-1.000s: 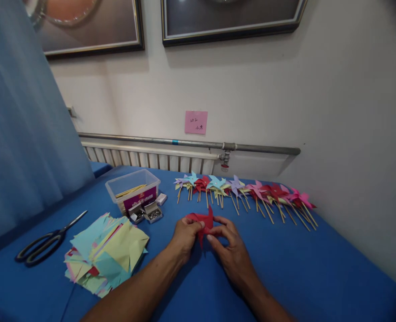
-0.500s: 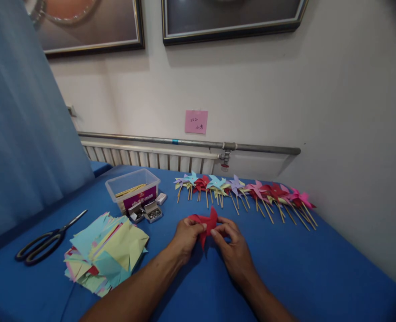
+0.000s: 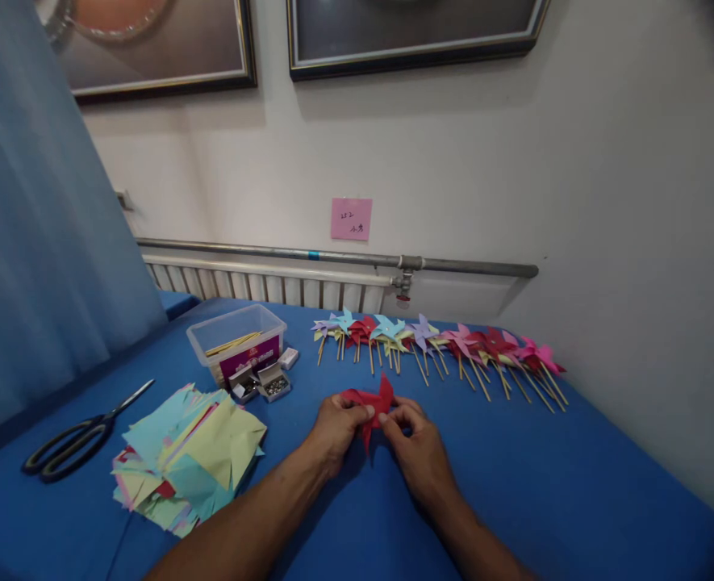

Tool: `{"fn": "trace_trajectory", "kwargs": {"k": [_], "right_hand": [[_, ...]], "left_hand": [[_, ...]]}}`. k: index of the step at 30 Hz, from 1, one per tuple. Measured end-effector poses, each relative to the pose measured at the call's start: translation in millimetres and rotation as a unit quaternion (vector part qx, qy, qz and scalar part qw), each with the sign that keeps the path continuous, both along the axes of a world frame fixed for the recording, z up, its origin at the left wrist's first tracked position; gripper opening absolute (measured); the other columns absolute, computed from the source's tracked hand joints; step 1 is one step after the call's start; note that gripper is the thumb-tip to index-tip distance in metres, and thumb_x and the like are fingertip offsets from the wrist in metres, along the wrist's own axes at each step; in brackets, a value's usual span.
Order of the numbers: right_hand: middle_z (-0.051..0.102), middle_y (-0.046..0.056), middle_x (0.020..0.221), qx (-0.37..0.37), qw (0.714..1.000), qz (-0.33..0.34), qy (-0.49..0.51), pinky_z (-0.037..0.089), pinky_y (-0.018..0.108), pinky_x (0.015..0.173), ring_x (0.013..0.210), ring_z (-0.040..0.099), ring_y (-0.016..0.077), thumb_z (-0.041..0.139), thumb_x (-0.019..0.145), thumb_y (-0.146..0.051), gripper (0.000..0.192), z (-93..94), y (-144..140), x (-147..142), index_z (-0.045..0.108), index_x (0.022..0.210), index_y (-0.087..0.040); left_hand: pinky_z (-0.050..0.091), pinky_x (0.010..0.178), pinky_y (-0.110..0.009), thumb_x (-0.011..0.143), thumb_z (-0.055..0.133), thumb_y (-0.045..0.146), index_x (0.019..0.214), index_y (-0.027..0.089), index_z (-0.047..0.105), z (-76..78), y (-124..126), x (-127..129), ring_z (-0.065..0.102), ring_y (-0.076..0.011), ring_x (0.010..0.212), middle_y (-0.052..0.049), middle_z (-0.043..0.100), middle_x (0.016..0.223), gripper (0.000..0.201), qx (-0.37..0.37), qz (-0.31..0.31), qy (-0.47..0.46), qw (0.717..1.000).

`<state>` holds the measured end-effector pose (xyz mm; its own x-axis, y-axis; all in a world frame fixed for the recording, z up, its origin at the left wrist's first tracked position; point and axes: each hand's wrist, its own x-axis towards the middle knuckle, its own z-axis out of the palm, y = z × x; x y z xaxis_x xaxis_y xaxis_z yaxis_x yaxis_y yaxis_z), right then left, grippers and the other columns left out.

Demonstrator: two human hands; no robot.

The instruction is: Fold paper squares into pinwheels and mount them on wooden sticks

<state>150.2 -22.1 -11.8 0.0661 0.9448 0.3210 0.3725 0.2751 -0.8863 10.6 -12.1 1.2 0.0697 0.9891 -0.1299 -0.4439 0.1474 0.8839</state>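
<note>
The right hand (image 3: 420, 452) is closing in, now pinching the red paper pinwheel (image 3: 373, 403) with the left hand (image 3: 332, 428) at bench (image 3: 574, 484) centre (steadying its folds); finished pinwheels (image 3: 441, 343) are lying at one o'clock.

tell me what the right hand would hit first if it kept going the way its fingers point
The right hand already touches the red folded paper pinwheel. Its fingers point up and left; past the paper the left hand likely comes first, though depth is unclear.

Scissors (image 3: 72, 442) lie left of a paper stack (image 3: 187, 456); finished pinwheels (image 3: 435, 343) line the blue desk (image 3: 574, 476).
</note>
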Motion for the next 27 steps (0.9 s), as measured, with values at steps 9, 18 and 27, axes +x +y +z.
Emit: {"fn": "trace_trajectory", "kwargs": {"k": [9,18,27], "right_hand": [[0.069,0.007,0.087,-0.006,1.0,0.006,0.008,0.043,0.039,0.087,0.093,0.062,0.0276,0.061,0.079,-0.041,0.025,2.2,-2.5,-3.5,0.059,0.063,-0.023],[0.073,0.005,0.091,-0.13,0.957,0.07,0.249,0.049,0.033,0.074,0.081,0.067,0.0223,0.073,0.075,-0.056,0.043,6.1,7.4,11.3,0.065,0.099,-0.021],[0.071,0.0,0.084,-0.206,0.919,0.186,0.281,0.048,0.029,0.072,0.073,0.063,0.0156,0.082,0.07,-0.048,0.039,12.3,-1.4,8.1,0.068,0.094,-0.021]], "left_hand": [[0.043,0.057,-0.023,0.05,0.081,0.022,0.069,0.009,0.073,-2.2,0.7,1.3,0.057,-0.011,0.054,-0.006,0.069,0.063,0.025,0.002,0.001,0.016,1.0],[0.043,0.056,-0.024,0.052,0.076,0.024,0.067,0.011,0.07,2.3,-0.3,-4.0,0.057,-0.0121,0.051,-0.005,0.068,0.06,0.02,-0.002,-0.029,0.022,0.999],[0.039,0.052,-0.023,0.054,0.072,0.022,0.066,0.011,0.068,3.4,-2.1,-3.7,0.052,-0.0099,0.047,-0.003,0.066,0.058,0.016,0.016,-0.037,0.048,0.998]]}}
